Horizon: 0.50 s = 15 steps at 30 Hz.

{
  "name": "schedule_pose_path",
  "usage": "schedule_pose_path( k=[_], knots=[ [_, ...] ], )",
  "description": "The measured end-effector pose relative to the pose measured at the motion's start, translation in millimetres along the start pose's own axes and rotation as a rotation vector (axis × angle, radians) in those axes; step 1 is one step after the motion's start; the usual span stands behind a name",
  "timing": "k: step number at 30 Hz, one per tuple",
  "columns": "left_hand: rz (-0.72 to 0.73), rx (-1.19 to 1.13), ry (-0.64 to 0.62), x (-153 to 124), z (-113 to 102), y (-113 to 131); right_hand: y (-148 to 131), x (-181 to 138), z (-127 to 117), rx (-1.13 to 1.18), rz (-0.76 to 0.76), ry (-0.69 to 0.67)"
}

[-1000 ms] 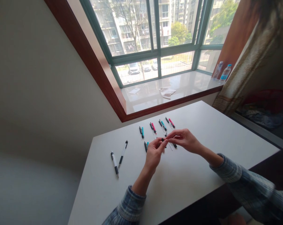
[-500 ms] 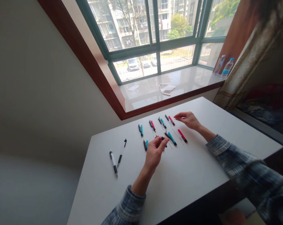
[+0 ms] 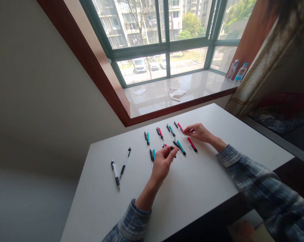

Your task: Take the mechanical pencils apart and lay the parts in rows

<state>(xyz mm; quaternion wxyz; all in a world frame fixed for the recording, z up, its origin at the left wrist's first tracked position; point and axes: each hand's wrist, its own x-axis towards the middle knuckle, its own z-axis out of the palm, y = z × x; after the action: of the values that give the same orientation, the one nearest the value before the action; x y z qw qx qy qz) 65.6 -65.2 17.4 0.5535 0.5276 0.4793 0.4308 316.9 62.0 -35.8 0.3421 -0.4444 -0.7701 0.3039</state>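
My left hand (image 3: 162,163) is closed in a pinch around a small black pen part (image 3: 172,149), just over the near row of pen pieces. My right hand (image 3: 198,132) has its thumb and fingers drawn together beside the far-right pink barrel (image 3: 180,127); what is between the fingertips, if anything, is too small to make out. A red barrel (image 3: 192,145) lies below that hand. Near my left fingertips rest a teal barrel (image 3: 181,148) and a black pen half (image 3: 175,144). My left hand partly covers another pink piece.
Several taken-apart pens in teal, pink and black lie in two rows on the white table (image 3: 192,188), with thin refills among them. Two white-and-black pens (image 3: 115,174) lie at the left. Plastic bottles (image 3: 240,73) and a cloth (image 3: 176,94) are on the windowsill.
My right hand has shifted slightly toward me, relative to the far-right pink barrel. The left hand keeps its pinch on the black part. The whole view has moved a little.
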Motion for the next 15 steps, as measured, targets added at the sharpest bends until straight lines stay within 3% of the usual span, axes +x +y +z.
schedule_pose_path(
  k=[9, 15],
  knots=[
    [0.014, 0.014, -0.023, 1.8, -0.8, -4.9, 6.0, 0.5, -7.1, -0.154, -0.035, -0.041],
    [0.016, 0.016, -0.03, 0.4, 0.2, -4.0, 0.8, -0.8, -7.4, -0.207, -0.068, 0.005]
  ],
)
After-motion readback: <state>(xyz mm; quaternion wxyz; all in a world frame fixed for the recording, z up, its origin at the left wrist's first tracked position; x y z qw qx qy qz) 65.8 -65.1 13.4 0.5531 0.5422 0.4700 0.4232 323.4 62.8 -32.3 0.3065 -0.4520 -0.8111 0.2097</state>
